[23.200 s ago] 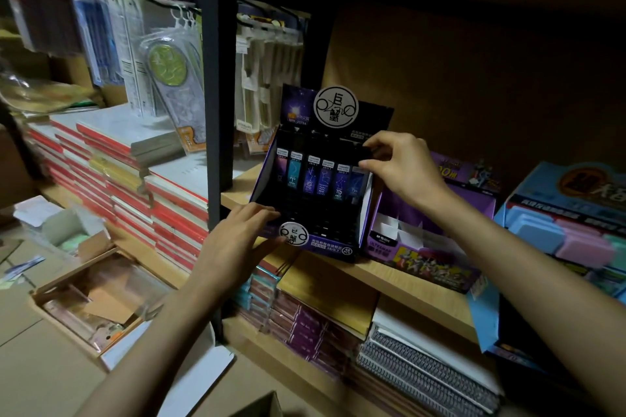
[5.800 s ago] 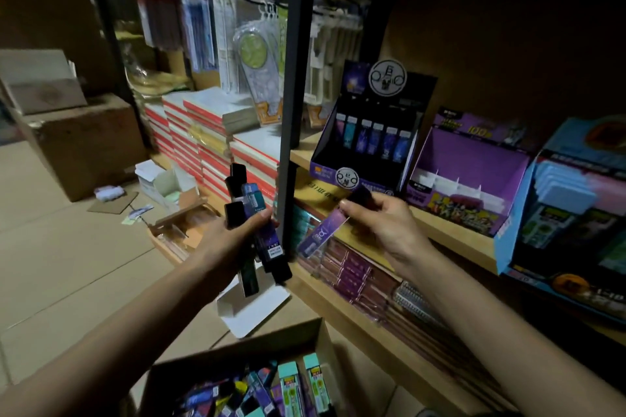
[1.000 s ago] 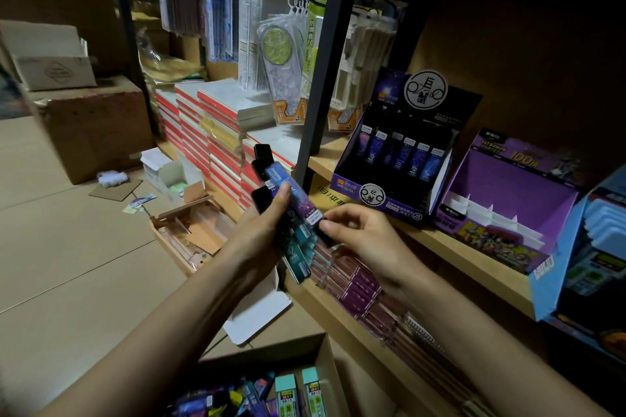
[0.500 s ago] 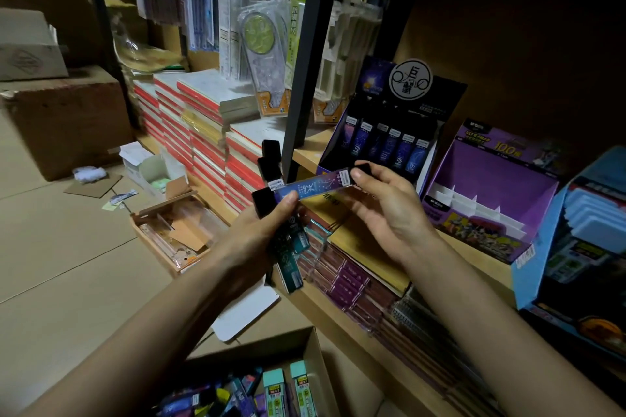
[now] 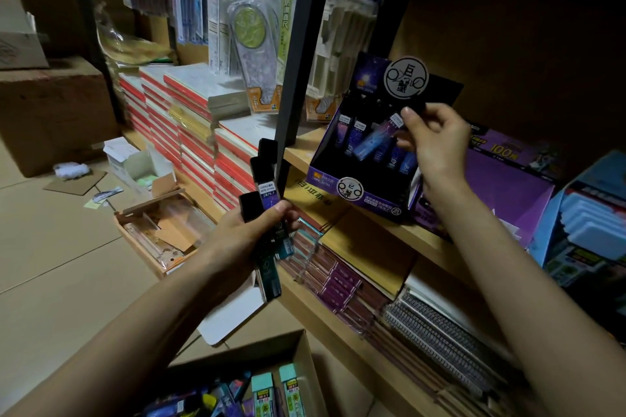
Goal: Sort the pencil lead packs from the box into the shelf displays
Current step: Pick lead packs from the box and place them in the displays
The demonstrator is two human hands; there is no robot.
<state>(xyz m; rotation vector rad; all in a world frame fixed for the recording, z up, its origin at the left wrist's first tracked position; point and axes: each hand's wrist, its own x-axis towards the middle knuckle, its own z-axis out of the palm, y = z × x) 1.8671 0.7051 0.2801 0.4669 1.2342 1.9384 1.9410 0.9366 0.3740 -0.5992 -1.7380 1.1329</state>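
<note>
The right hand (image 5: pixel 437 142) pinches the cap of a blue lead pack (image 5: pixel 374 140), which slants below its fingers over the display (image 5: pixel 359 193); the left hand (image 5: pixel 244 237) clamps a bundle of packs (image 5: pixel 267 193).

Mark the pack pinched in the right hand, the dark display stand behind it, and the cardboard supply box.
blue-purple pack (image 5: pixel 374 139), head view, middle of its body.
dark display stand (image 5: pixel 351 187), head view, round logo on its front lip.
cardboard box (image 5: pixel 237 349), head view, far rim.
</note>
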